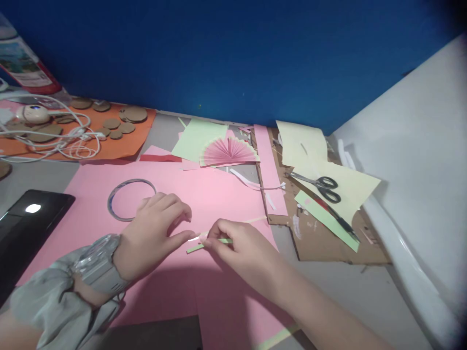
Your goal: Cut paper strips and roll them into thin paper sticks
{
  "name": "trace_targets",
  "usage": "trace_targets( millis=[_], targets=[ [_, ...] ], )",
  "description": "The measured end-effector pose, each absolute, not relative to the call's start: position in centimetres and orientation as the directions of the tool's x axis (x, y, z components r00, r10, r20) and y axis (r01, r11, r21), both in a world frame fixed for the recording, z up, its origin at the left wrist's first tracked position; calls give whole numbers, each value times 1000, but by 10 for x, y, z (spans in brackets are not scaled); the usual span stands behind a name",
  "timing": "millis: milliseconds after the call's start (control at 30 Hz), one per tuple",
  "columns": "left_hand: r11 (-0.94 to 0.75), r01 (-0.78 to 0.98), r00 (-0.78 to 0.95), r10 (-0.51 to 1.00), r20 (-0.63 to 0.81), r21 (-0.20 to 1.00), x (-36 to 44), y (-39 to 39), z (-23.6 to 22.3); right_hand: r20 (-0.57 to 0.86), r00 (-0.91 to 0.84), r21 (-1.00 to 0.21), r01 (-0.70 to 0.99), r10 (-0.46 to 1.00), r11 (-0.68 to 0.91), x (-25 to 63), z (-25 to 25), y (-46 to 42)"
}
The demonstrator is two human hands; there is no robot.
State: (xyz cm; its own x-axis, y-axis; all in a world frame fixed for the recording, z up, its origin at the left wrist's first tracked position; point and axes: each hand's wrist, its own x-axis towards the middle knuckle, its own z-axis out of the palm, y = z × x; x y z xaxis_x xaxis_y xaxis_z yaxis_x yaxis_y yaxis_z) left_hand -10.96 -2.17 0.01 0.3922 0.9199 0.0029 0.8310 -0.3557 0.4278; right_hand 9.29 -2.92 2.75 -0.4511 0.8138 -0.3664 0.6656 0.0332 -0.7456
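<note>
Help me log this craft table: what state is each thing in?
Left hand: open, loosely curled
Right hand: pinching a green strip
Green strip: pinched, one end jutting out
Pink fan: pleated, spread open
Scissors: lying down, blades closed or nearly so
Ring: lying flat, partly behind the left hand
White cable: tangled
Dark glossy device: lying flat, power state unclear
Pale yellow paper: cut unevenly
Watch: strapped on

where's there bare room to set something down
Free: pink sheet between ring and curled white strip; grey tabletop between cardboard and right forearm. Crowded: orange sheet, with white cables and cardboard discs; the cardboard, around the scissors.
</note>
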Motion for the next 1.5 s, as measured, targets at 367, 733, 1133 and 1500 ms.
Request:
trace_targets(
  millis=[367, 733, 1133, 1500],
  targets=[
    [-426, 836, 445, 895, 28, 345, -116, -21, 0, -349, -417, -703, 708, 839, 60, 90, 13, -25],
    [-389, 857, 408, 913, 15, 338, -117, -19, 1, -362, -408, -661, 746, 838, 78, 87, 13, -23],
    [-365, 863, 395, 918, -17, 350, -117, -18, -1, -383, -386, -617, 783, 839, 78, 85, 13, -24],
    [-487, 789, 549, 833, -72, 375, -108, -31, 4, -365, -411, -644, 760, 835, 93, 86, 11, -24]
  ],
)
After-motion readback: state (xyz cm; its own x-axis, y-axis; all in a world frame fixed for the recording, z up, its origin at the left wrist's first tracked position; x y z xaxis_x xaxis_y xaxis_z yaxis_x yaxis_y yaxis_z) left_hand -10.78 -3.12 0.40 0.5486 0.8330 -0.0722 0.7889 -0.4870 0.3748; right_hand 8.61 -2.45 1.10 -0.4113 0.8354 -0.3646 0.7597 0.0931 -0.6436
